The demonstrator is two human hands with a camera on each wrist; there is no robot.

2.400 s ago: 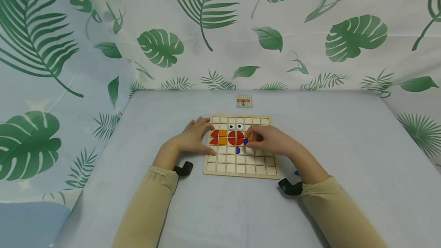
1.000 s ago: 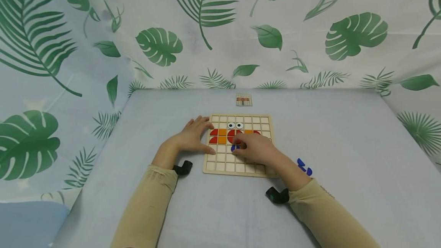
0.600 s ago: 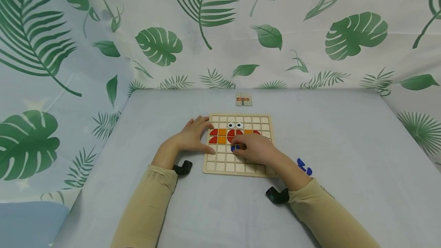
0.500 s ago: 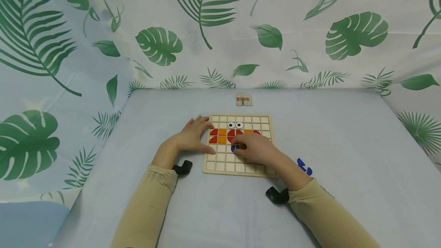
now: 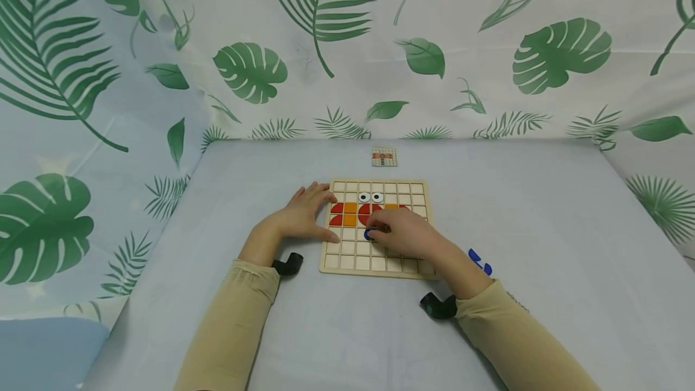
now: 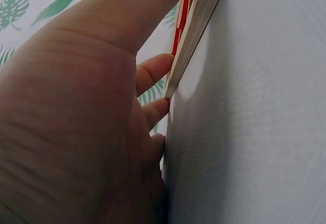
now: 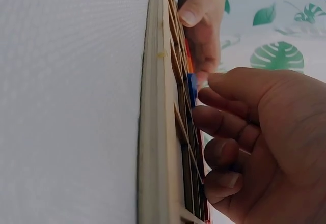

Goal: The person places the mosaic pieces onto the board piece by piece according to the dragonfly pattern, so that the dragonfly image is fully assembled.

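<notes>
A wooden grid board (image 5: 347, 263) lies on the table, with flat shapes set in its cells. My left hand (image 5: 300, 215) rests along the board's left side, fingers and thumb spread, fingertips touching its edge. Over the middle of the board my right hand (image 5: 408, 234) has thumb and index finger bent at a blue rounded piece (image 7: 192, 85), which sits at board level. In the head view the fingertips cover part of this blue piece (image 5: 367, 235). Red quarter pieces (image 5: 336, 220), orange squares (image 5: 350, 220) and two eye discs (image 5: 377, 197) lie in the grid; the right hand hides some.
Loose blue pieces (image 5: 475, 255) lie right of the board, beside the right forearm. A small patterned card (image 5: 384, 156) lies behind the board. Black wrist mounts (image 5: 289, 265) stick out near both sleeves. A leaf-print cloth (image 5: 347, 53) hangs behind.
My right hand came left and down from the board's right side with a blue piece to the cell beside another. Lately its fingertips shifted slightly over the piece. The left hand stayed put.
</notes>
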